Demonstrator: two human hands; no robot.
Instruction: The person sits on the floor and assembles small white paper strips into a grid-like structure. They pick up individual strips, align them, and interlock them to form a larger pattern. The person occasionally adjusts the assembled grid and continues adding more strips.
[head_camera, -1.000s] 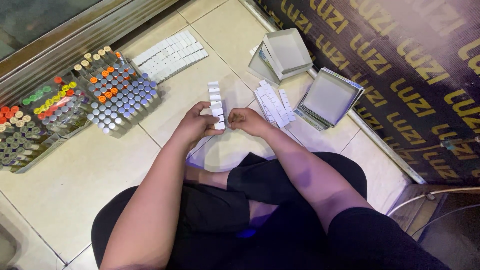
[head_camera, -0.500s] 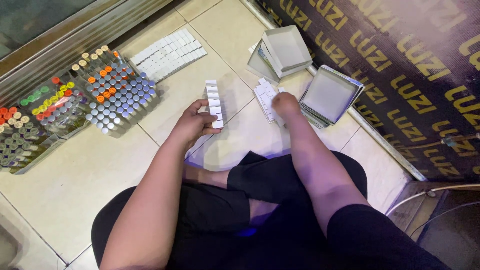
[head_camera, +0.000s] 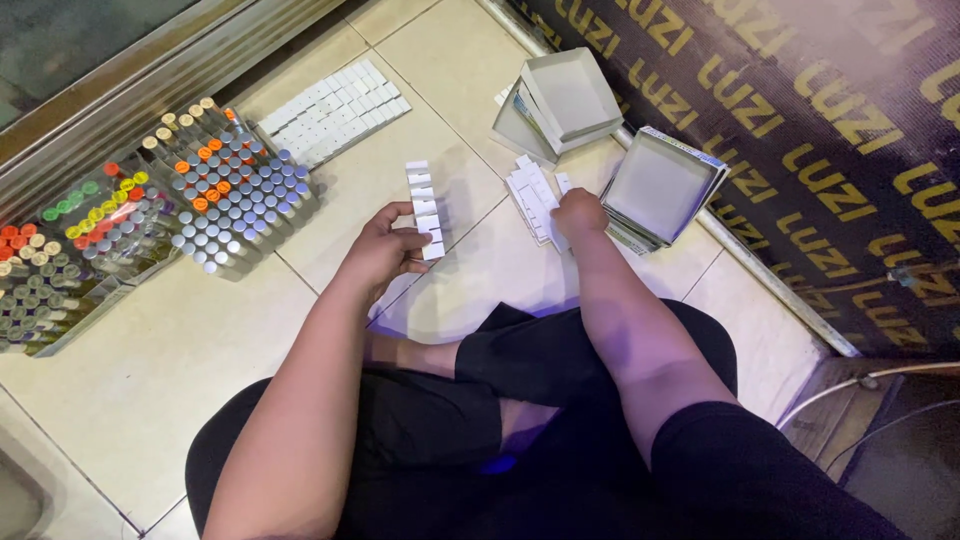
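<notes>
White cartons (head_camera: 424, 208) stood in a row, the left hand (head_camera: 385, 252) fingers clamped on its near end; right hand (head_camera: 578, 212) fingers closed on flat blanks (head_camera: 532, 198) beside it; steady support seemed wise.

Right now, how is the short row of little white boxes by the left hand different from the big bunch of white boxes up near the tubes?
The short row is a single column; the big bunch has several rows side by side. The left hand touches the short row's near end, while nothing touches the big bunch. The short row runs almost straight away from the person; the big bunch lies slanted. Both are small white boxes on the tiled floor.
</notes>
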